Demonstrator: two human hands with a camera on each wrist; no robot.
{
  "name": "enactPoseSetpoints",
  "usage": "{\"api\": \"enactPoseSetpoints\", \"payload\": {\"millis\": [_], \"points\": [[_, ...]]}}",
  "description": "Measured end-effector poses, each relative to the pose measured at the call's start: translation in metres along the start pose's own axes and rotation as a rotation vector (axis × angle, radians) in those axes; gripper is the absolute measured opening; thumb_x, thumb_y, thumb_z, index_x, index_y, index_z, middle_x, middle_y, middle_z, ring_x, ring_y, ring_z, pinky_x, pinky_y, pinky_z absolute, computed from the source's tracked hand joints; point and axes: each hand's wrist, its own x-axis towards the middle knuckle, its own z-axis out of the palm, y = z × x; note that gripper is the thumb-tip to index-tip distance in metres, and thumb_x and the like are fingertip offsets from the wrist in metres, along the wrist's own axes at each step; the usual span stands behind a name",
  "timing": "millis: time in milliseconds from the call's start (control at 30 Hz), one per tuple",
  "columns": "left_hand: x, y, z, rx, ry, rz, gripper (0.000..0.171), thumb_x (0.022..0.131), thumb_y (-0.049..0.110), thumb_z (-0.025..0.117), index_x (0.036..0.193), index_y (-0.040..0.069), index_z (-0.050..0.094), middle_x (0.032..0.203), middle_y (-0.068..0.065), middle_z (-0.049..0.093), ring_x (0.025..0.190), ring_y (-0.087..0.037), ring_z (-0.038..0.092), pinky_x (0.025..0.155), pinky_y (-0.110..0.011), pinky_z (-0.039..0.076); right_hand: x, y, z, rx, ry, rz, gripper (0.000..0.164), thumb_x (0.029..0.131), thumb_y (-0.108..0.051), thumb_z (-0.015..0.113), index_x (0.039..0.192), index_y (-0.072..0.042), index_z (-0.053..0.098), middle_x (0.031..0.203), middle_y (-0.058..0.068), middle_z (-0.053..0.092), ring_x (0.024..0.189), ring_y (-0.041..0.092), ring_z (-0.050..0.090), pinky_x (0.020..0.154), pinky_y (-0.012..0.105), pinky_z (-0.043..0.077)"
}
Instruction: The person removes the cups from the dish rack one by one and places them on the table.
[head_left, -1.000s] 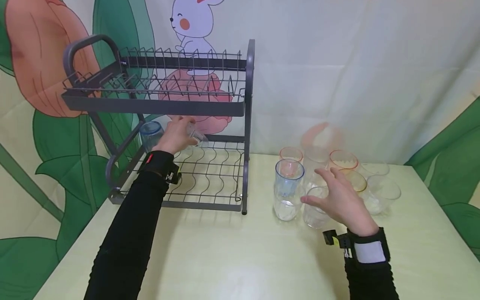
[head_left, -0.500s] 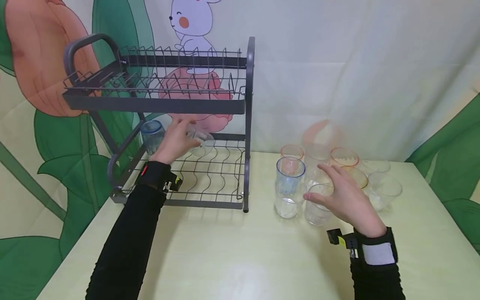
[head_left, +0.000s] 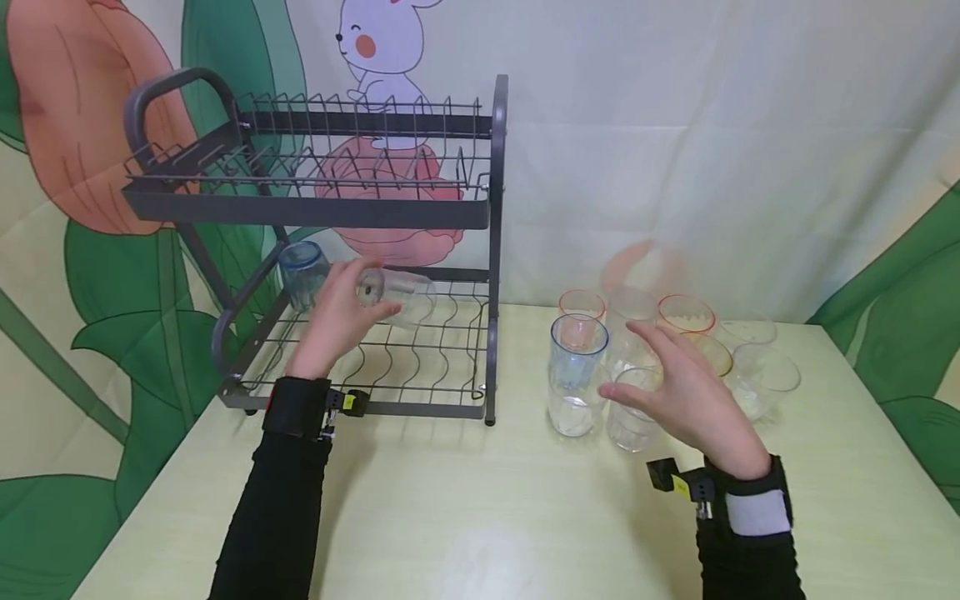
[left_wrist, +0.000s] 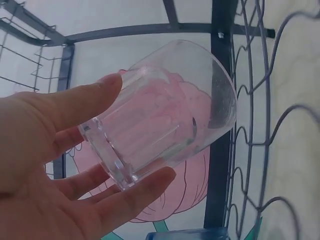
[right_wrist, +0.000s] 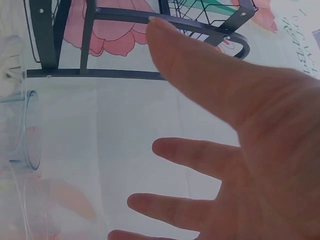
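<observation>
My left hand (head_left: 341, 312) grips a clear drinking glass (head_left: 408, 296) by its base, between the tiers of a dark metal dish rack (head_left: 420, 410). The glass lies tilted on its side, mouth to the right; the left wrist view shows thumb and fingers round its thick bottom. Just left of it a blue glass (head_left: 303, 275) stands upside down on the lower tier, partly behind the hand. My right hand (head_left: 690, 396) hovers with fingers spread over a small clear glass (head_left: 632, 417), holding nothing. In the right wrist view its thumb and fingers stand apart.
Beside the right hand stand a tall blue-rimmed glass (head_left: 577, 375), red-rimmed glasses (head_left: 686, 312), a yellow-rimmed glass (head_left: 712, 354) and several clear ones, mouths up. The rack's upper tier (head_left: 307, 208) overhangs the left hand. A printed curtain (head_left: 585, 167) hangs behind the table.
My left hand has drawn back toward me and turned, bringing the clear glass from partly hidden behind the fingers to lying on its side, mouth right. The right hand has barely moved.
</observation>
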Motion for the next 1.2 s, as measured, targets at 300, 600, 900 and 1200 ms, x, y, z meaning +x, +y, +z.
{"api": "enactPoseSetpoints", "payload": {"millis": [300,600,900,1200], "points": [[-0.051,0.061,-0.018,-0.061,0.047,-0.046,0.07,0.087,0.041,0.073,0.146,0.02,0.043,0.15,-0.011,0.033,0.136,-0.033,0.032,0.108,-0.053,0.032,-0.001,-0.005,-0.01,0.132,-0.012,0.05,0.094,0.082,-0.06,0.07,0.154,-0.014,0.03,0.156,0.013,0.03,0.141,0.038,0.028,0.107,0.062,0.031],[-0.069,0.113,-0.022,-0.135,0.033,-0.047,0.065,0.089,0.027,0.074,0.144,0.012,0.044,0.144,-0.015,0.037,0.128,-0.035,0.039,0.104,-0.049,0.036,0.003,-0.01,-0.006,0.209,0.012,0.041,0.091,0.082,-0.059,0.071,0.153,-0.018,0.032,0.155,0.01,0.032,0.141,0.034,0.029,0.108,0.059,0.031],[-0.051,0.062,0.009,-0.206,0.05,-0.066,0.074,0.079,0.048,0.078,0.144,0.033,0.045,0.15,-0.003,0.034,0.132,-0.03,0.038,0.095,-0.056,0.041,0.009,-0.023,0.008,0.283,0.026,0.045,0.088,0.081,-0.06,0.072,0.151,-0.02,0.037,0.153,0.003,0.035,0.141,0.026,0.029,0.11,0.054,0.031],[-0.069,0.088,-0.005,-0.222,0.029,-0.12,0.073,0.081,0.047,0.077,0.144,0.032,0.044,0.147,0.0,0.036,0.132,-0.026,0.038,0.092,-0.062,0.042,0.013,-0.03,0.016,0.264,0.022,0.014,0.087,0.082,-0.057,0.072,0.151,-0.018,0.037,0.154,0.007,0.033,0.142,0.03,0.027,0.11,0.058,0.029]]}}
